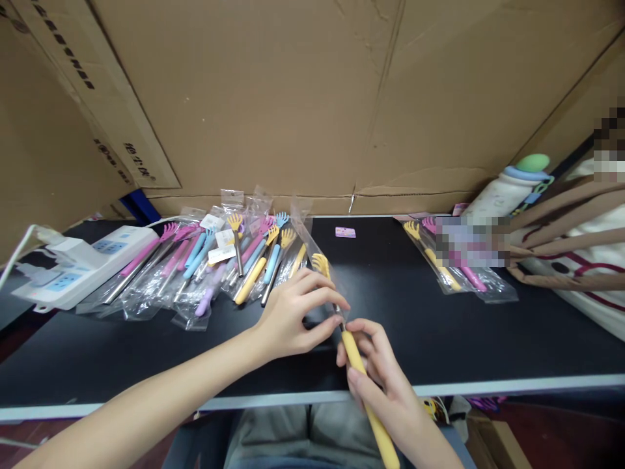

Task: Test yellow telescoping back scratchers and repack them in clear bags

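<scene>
A back scratcher with a yellow handle (368, 404) slants from the table down past the front edge toward me. Its yellow claw head (321, 264) sits inside a clear plastic bag (308, 238). My left hand (297, 309) is closed, thumb and index finger pinching the bag around the metal shaft near its lower end. My right hand (383, 374) wraps round the upper part of the yellow handle, just below the shaft. To the left of my left hand lies a pile of bagged back scratchers (251, 280) in pink, blue, purple and yellow, some with white labels.
At the left stands a white power strip (92, 260) with plugs. A yellow bagged scratcher (442, 268) and a pink one (471, 277) lie at the right. Behind them are a white bottle (505, 195) and a brown-strapped bag (561, 280). A small purple card (346, 232) lies near the cardboard wall (273, 98).
</scene>
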`<state>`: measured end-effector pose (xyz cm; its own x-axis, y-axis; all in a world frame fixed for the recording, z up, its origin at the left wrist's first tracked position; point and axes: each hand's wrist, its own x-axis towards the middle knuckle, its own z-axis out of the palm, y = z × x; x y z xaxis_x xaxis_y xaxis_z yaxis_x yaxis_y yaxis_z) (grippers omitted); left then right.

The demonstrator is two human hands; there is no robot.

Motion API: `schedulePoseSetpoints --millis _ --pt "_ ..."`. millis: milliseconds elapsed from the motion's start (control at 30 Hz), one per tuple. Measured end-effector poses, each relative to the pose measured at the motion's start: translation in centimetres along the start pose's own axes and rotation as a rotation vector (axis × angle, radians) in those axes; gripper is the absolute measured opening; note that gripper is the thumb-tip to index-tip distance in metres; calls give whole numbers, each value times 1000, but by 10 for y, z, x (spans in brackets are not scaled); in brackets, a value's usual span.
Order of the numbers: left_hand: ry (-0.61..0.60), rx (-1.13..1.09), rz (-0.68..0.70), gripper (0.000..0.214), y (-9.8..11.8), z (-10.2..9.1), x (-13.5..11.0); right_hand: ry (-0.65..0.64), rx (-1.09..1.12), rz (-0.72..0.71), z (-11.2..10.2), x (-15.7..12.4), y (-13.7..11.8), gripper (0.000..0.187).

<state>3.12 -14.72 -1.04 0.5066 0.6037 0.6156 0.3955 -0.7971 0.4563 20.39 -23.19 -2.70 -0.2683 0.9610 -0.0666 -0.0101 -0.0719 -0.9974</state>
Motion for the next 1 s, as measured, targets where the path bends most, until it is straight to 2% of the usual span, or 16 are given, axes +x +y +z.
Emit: schedulePoseSetpoints --millis 100,200,333,467,600,833,1000 --pt "-16 31 52 16 -1 0 1 -60 163 -33 2 2 5 49" --pt "-46 52 107 22 -3 0 2 -111 225 -59 2 3 6 52" --pt "-65 123 178 31 -6 3 1 -192 150 -93 -5 2 4 58" --pt "-97 215 215 35 -11 7 -1 -318 -4 -113 -14 0 4 80" --pt "-84 268 272 32 -12 10 -2 -350 -92 -54 -18 -1 4 95" --pt "-61 294 276 26 -12 10 -3 -342 -70 -90 -17 -3 3 88" --pt "-80 288 281 27 -12 8 -2 -251 -214 -92 -16 -10 2 61"
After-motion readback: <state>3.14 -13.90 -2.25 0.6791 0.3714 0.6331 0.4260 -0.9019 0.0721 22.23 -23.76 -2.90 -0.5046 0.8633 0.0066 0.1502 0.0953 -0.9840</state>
